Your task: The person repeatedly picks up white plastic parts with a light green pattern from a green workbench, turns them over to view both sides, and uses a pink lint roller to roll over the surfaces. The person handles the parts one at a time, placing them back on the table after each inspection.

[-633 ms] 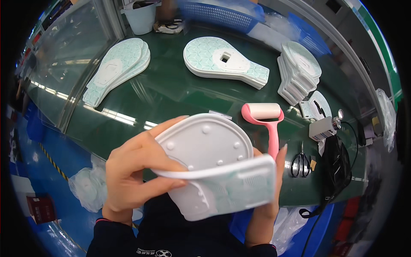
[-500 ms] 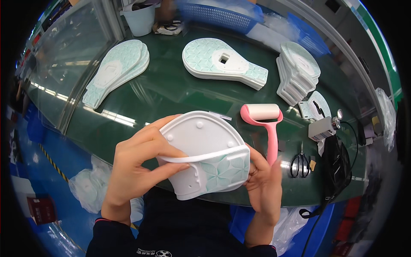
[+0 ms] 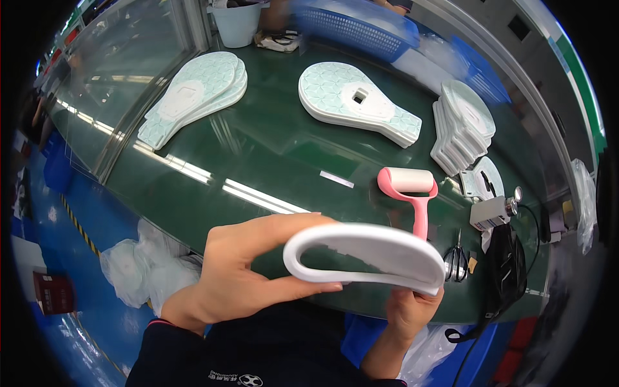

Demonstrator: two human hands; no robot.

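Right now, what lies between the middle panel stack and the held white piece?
Head view: between the stack and the held piece lie a pale strip and, right of it, a pink roller.

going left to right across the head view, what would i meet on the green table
Fanned pale green and white paddle-shaped panels, flat pile of matching panels with a square hole, pink roller with a white cylinder, stack of pale green and white panels, white box-shaped bottle with a silver cap
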